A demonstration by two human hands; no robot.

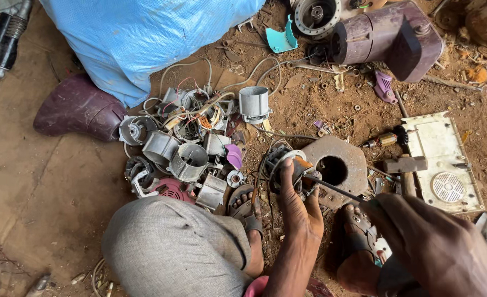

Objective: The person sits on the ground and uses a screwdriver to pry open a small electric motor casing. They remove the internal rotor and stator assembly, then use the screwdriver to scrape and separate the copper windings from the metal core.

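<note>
My left hand (298,206) grips a small motor part (283,165) with copper windings, pressed against the edge of a thick metal block with a round hole (345,157). My right hand (425,239) is closed around the handle of a thin dark tool (331,188), a screwdriver-like rod whose tip reaches into the motor part. My sandalled feet (247,209) rest on the dirt on either side, and my grey-clad knee (172,247) fills the lower middle.
A heap of grey metal motor housings and wires (186,143) lies to the left. A blue sack (144,38), a purple casing (394,36), a hammer (405,165) and a white panel (444,162) surround the spot on the dirt.
</note>
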